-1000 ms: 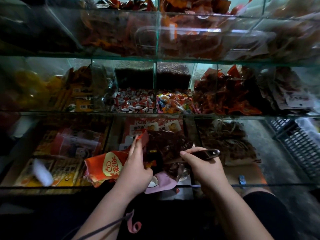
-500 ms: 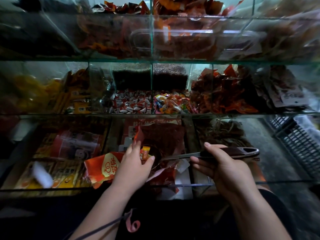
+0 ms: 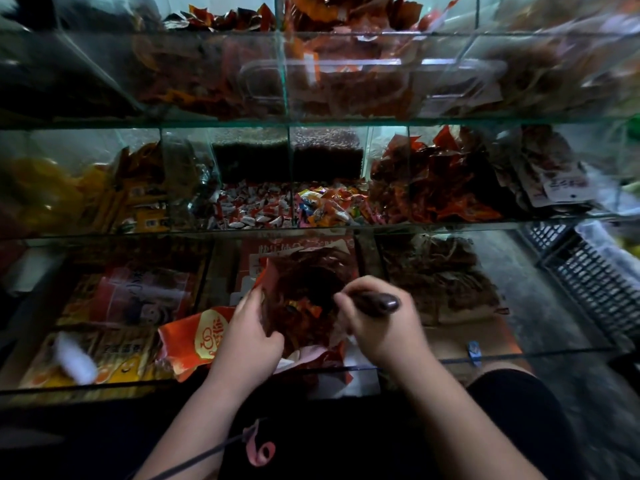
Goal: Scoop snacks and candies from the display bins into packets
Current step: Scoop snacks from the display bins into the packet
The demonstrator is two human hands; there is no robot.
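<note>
Right grip [image 3: 384, 329] curls round dark scoop handle [image 3: 380, 302] — left grip [image 3: 246, 337] pinches crinkly packet [image 3: 311, 268].

Dim, low-contrast wide-angle view: a cool, pale glow is seen behind and above the candy bin [image 3: 325, 206], while everything below it is graded down into near-black shadow at the bottom edge. Streaks of glare are carried by the glass fronts [image 3: 433, 60] above the candy bin, and the contents behind them are rendered hazy. Motion blur is marked far right and lower left of the candy bin, where a white object [image 3: 72, 358] is smeared, and the shelf edges [image 3: 104, 236] are bowed by lens distortion.
</note>
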